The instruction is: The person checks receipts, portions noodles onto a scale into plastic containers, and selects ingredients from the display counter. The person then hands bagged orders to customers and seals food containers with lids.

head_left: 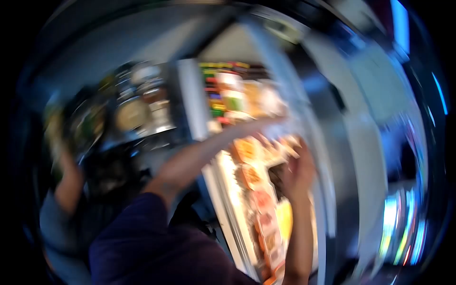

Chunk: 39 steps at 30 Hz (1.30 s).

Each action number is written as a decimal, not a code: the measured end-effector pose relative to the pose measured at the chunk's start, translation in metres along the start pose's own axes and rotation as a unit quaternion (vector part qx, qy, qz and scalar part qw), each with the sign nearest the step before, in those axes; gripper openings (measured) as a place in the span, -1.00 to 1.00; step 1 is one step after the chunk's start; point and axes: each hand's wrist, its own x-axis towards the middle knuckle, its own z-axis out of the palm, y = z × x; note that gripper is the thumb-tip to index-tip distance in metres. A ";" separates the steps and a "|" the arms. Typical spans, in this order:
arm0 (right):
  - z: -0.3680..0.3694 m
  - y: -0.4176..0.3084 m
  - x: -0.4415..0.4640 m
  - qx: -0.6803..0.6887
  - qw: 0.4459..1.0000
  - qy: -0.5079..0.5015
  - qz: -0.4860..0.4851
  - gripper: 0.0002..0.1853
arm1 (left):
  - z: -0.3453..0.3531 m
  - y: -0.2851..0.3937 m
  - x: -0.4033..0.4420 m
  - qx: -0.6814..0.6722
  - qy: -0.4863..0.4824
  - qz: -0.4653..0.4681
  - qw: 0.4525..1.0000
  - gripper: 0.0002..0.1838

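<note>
The whole view is smeared by motion. My left hand (270, 132) reaches across from the left into a brightly lit, shelf-like space. Something pale and bluish-white (280, 129), perhaps clear plastic, shows beside it, but whether my fingers grip it I cannot make out. My right hand (299, 168) is raised from below, close to the left one, with its fingers bent toward pale items (287, 145). Its grip is too blurred to judge. Below and between the hands runs a row of small containers with orange and pink contents (261, 202).
Beyond my left forearm stand packages in white, green and yellow (232, 97). A yellow item (285, 218) lies near my right forearm. At left, another person's arm (69, 183) reaches toward a surface with bowls or pots (130, 114). A long metal frame edge (308, 118) borders the right side.
</note>
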 end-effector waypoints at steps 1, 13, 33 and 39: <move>0.000 -0.017 -0.017 0.102 0.993 0.009 0.059 -0.65 | 0.005 -0.033 -0.010 -0.013 0.024 0.013 1.000 -0.38; 0.123 -0.152 -0.215 0.397 0.866 -0.304 0.017 -0.89 | 0.063 -0.404 -0.426 0.010 0.424 -0.131 0.896 -0.61; 0.229 -0.752 -0.657 0.591 0.483 -0.639 0.094 -0.80 | 0.412 -0.657 -0.928 -0.247 0.891 0.133 0.358 -0.72; 0.372 -0.883 -0.649 0.615 0.602 -0.501 0.095 -0.91 | 0.459 -0.700 -0.990 -0.273 0.878 0.179 0.350 -0.72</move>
